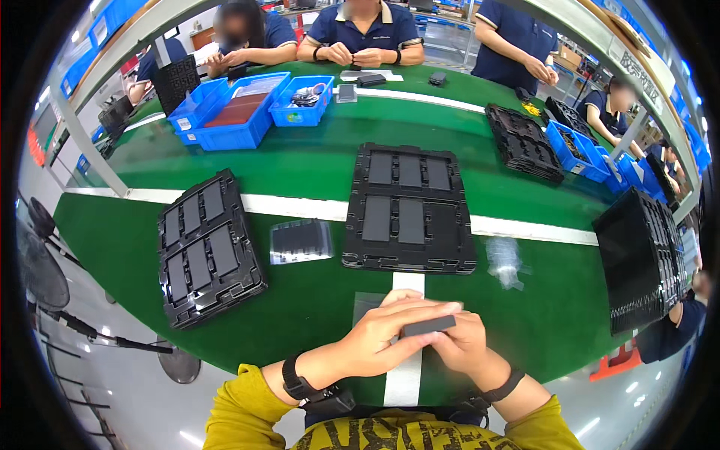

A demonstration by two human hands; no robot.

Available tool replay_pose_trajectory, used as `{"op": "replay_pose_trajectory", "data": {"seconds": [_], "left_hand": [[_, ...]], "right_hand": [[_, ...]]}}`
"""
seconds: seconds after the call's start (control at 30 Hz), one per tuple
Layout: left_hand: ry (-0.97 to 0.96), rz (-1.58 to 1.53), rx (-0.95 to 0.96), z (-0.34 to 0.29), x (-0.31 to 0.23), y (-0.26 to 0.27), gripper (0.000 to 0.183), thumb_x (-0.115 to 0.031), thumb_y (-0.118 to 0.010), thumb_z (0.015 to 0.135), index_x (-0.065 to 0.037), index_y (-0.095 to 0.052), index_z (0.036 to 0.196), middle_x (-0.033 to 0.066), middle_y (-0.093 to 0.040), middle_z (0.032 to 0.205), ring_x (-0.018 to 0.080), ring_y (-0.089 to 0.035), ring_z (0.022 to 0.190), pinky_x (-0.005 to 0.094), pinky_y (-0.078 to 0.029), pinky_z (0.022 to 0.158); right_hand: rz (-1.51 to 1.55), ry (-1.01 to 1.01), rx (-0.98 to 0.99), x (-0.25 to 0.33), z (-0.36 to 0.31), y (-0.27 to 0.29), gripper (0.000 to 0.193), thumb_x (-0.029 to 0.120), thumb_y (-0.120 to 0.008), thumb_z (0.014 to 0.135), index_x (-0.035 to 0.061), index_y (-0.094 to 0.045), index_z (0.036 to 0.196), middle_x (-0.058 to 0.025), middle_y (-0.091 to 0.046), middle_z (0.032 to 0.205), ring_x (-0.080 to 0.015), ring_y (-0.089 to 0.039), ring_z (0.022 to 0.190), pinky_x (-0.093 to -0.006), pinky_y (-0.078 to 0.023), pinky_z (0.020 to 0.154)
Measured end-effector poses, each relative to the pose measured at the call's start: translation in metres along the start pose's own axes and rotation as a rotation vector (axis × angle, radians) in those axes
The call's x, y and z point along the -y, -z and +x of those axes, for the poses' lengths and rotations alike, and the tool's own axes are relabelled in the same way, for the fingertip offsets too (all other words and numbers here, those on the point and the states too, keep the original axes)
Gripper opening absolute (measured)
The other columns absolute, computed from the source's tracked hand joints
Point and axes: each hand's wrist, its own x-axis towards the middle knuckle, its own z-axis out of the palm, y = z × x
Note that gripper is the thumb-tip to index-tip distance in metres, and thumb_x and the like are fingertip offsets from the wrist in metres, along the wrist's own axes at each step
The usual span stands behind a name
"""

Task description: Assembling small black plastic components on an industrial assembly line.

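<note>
Between my two hands, above the table's near edge, is a flat dark grey rectangular block [428, 327], its narrow side facing me. My left hand [386, 330] grips it from the left, thumb below and fingers over the top. On its right end, my right hand [463, 341] has its fingers closed around it. Straight ahead lies a black moulded tray [442, 251] with several dark rectangular pieces [410, 220] in its pockets; its lower right pocket holds no piece. Left of it sits another black tray [214, 296], its pockets filled with similar pieces.
Clear plastic film packets [300, 241] lie between the trays, and crumpled clear film [505, 262] lies to the right. A tall stack of black trays [637, 259] stands at the right edge. Blue bins [236, 116] sit across the green table [300, 172], where co-workers [364, 34] work.
</note>
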Motion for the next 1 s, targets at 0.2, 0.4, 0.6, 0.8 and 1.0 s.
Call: {"op": "replay_pose_trajectory", "data": {"seconds": [0.2, 0.4, 0.6, 0.8, 1.0], "left_hand": [[0.399, -0.122, -0.103, 0.006, -0.007, -0.006, 0.035, -0.004, -0.049, 0.088, -0.002, -0.044, 0.123, 0.0112, -0.064, 0.099, 0.0132, -0.062, 0.082, 0.0251, -0.047, 0.073], [0.553, -0.087, -0.003, 0.006, -0.007, -0.013, 0.023, -0.001, -0.05, 0.087, -0.001, -0.043, 0.109, 0.0076, -0.064, 0.086, 0.009, -0.061, 0.073, 0.0221, -0.047, 0.063], [0.596, -0.209, 0.033, 0.005, 0.0, -0.01, 0.019, -0.001, -0.048, 0.088, -0.001, -0.042, 0.105, 0.0089, -0.062, 0.086, 0.0101, -0.06, 0.072, 0.0229, -0.047, 0.063], [0.572, -0.307, 0.103, 0.003, 0.0, -0.009, 0.016, -0.002, -0.046, 0.089, -0.001, -0.041, 0.104, 0.01, -0.061, 0.085, 0.0104, -0.058, 0.07, 0.0248, -0.048, 0.063], [0.512, -0.352, 0.061, 0.0, 0.0, -0.012, 0.013, -0.005, -0.048, 0.089, -0.002, -0.044, 0.101, 0.0065, -0.062, 0.081, 0.0096, -0.058, 0.067, 0.0237, -0.047, 0.06]], "right_hand": [[-0.518, 0.24, -0.169, 0.004, 0.017, 0.032, 0.035, 0.029, -0.078, 0.059, 0.006, -0.053, 0.068, -0.0043, -0.052, 0.059, -0.0225, -0.051, 0.05, -0.0308, -0.042, 0.045], [-0.659, 0.34, -0.039, 0.004, 0.027, 0.033, 0.025, 0.02, -0.07, 0.063, 0.0067, -0.051, 0.071, -0.0041, -0.049, 0.07, -0.0207, -0.051, 0.064, -0.0283, -0.043, 0.053], [-0.692, 0.328, 0.036, 0.002, 0.024, 0.032, 0.017, 0.012, -0.065, 0.065, 0.0073, -0.049, 0.067, -0.0034, -0.044, 0.063, -0.0185, -0.048, 0.058, -0.0292, -0.04, 0.049], [-0.162, 0.086, 0.037, -0.003, 0.019, 0.033, 0.012, 0.003, -0.06, 0.075, 0.0023, -0.051, 0.067, -0.0079, -0.046, 0.06, -0.0229, -0.047, 0.055, -0.0321, -0.038, 0.05], [0.067, -0.011, 0.01, 0.002, 0.02, 0.031, 0.011, 0.003, -0.058, 0.078, 0.0007, -0.053, 0.069, -0.0093, -0.047, 0.059, -0.023, -0.046, 0.054, -0.0323, -0.038, 0.051]]}}
